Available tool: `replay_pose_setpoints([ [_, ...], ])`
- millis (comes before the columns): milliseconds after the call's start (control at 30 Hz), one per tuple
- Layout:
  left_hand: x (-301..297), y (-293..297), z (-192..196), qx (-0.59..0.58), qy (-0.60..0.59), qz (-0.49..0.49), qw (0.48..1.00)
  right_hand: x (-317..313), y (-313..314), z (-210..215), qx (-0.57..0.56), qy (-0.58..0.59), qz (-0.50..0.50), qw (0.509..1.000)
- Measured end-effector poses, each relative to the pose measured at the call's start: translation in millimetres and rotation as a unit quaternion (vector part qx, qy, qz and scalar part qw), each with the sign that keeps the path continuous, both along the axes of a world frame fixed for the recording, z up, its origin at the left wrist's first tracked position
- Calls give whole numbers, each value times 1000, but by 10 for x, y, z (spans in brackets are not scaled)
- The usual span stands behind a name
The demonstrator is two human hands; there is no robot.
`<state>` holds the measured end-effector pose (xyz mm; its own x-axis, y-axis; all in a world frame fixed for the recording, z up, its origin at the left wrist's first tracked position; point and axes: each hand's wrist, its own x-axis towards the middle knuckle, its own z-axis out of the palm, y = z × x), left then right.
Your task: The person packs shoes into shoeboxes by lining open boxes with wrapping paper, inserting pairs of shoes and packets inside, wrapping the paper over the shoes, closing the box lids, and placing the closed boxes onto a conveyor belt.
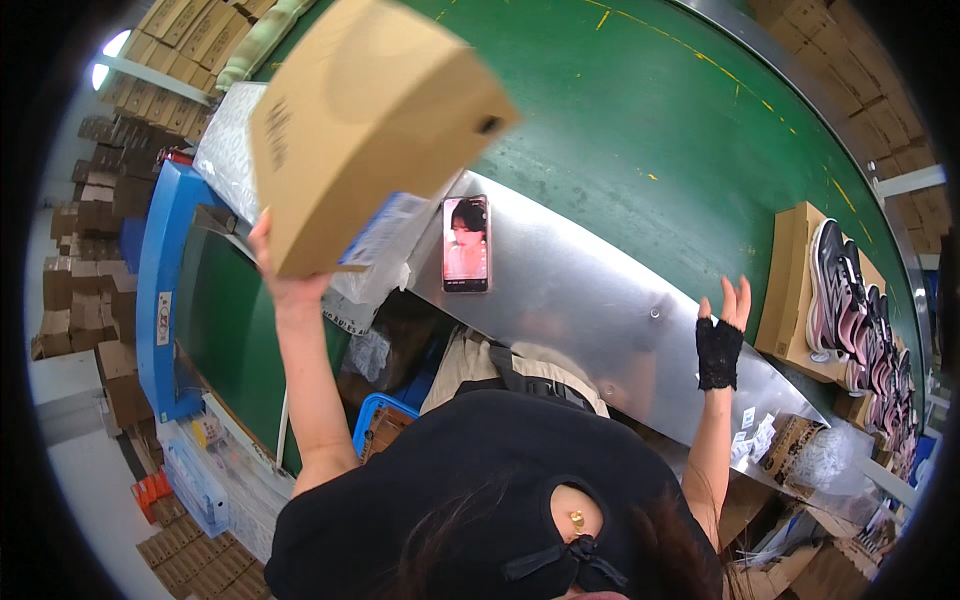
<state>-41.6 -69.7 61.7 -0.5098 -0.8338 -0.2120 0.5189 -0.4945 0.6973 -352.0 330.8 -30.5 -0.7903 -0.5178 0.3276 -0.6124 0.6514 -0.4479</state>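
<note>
My left hand (290, 275) grips the lower corner of a brown cardboard box (375, 130), which is raised and tilted above the left part of the work surface. A blue and white label shows on the box's lower edge, and the box is slightly blurred. My right hand (722, 340), in a black lace fingerless glove, is raised with its fingers apart over the metal ledge (590, 310). It holds nothing. Just beyond it, at the right, stands an open cardboard carton (785, 290) beside dark sneakers (828, 285) with pink trim, several in a row.
A phone (466, 262) with a lit screen lies on the metal ledge. Behind it runs a green conveyor belt (640, 130). A blue machine frame (165, 300) arches at the left. Small white labels (752, 438) and crumpled wrapping (825, 460) lie at the lower right.
</note>
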Motion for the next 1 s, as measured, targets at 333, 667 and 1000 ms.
replay_pose_setpoints([
  [333, 1592, 91, -483, 54, -139, 432, 889, 109, 1180, -973, 122, -51, -203, 970],
  [667, 1527, -376, -988, 227, -63, 360, 903, 715, 1249, -1140, 24, -24, -247, 968],
  [1000, -1200, 1333, -985, -158, -245, -398, 870, 637, 1119, -1140, 48, 30, -277, 959],
])
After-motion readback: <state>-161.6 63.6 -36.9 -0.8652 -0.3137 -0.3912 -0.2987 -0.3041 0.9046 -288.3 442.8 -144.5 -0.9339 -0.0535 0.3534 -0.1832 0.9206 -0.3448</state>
